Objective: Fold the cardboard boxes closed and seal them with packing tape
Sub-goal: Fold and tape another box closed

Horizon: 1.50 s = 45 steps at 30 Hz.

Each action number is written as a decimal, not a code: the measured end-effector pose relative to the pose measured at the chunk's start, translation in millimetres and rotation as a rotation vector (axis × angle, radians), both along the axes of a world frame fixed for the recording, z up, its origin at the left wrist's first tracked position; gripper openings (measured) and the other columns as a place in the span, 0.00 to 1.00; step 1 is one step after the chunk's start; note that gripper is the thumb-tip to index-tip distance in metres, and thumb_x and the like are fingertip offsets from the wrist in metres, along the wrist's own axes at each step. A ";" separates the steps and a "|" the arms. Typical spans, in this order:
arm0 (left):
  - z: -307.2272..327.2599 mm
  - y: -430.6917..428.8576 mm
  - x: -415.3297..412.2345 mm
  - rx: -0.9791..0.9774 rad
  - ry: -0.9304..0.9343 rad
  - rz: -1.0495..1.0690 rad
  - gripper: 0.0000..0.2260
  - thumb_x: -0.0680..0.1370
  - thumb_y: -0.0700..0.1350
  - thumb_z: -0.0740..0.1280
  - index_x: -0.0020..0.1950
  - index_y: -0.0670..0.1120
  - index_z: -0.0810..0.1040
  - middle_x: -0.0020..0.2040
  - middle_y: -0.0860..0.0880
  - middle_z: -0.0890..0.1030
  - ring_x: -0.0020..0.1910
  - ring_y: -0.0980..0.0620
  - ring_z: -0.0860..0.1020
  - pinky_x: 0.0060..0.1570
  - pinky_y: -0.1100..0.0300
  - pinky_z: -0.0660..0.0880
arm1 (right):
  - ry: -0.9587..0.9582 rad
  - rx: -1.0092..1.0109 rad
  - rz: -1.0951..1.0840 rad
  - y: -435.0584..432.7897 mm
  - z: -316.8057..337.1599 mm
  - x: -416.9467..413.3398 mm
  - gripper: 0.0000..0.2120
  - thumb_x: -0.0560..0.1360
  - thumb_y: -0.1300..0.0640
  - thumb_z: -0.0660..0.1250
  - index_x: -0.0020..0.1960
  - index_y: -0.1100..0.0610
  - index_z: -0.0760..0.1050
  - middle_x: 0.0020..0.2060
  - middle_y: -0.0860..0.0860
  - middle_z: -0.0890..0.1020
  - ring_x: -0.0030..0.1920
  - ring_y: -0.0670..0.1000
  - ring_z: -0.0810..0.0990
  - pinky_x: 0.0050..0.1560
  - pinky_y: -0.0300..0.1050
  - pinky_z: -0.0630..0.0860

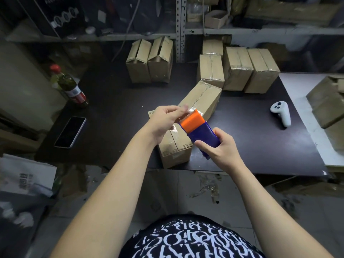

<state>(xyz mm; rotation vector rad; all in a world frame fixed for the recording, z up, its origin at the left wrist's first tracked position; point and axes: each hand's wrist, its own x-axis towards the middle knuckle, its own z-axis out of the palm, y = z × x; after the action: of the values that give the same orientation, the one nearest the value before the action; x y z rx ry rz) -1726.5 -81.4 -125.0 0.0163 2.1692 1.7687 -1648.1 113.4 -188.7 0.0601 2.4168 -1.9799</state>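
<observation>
A long closed cardboard box [202, 98] lies diagonally on the dark table [251, 146], clear tape running along its top seam. Above its near end my right hand [218, 148] grips a tape dispenser [200, 130] with a blue body and an orange front. My left hand [164, 121] pinches the loose end of the clear tape [191, 111] at the dispenser's orange edge. Two boxes [149, 62] with raised flaps stand at the back of the table. Several taped boxes [240, 69] stand at the back right.
A phone [70, 132] and a red-capped bottle [71, 86] lie on the table's left side. A white controller [281, 112] rests at the right. Metal shelving [179, 30] rises behind. More cardboard [327, 103] sits on a white surface at far right. Litter covers the floor.
</observation>
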 end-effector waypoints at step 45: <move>13.3 -17.5 12.4 0.093 0.430 -0.075 0.04 0.77 0.40 0.75 0.50 0.42 0.84 0.43 0.46 0.84 0.42 0.47 0.78 0.45 0.44 0.77 | -0.282 0.882 -0.276 39.6 -114.3 -17.1 0.12 0.78 0.51 0.70 0.49 0.59 0.72 0.43 0.57 0.79 0.50 0.65 0.79 0.48 0.52 0.72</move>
<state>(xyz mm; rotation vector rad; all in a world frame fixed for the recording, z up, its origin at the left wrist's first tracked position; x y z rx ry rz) -1714.1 -99.0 -111.6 0.5396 2.3238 1.9612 -1665.2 153.0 -303.0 0.6487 2.9467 -0.7186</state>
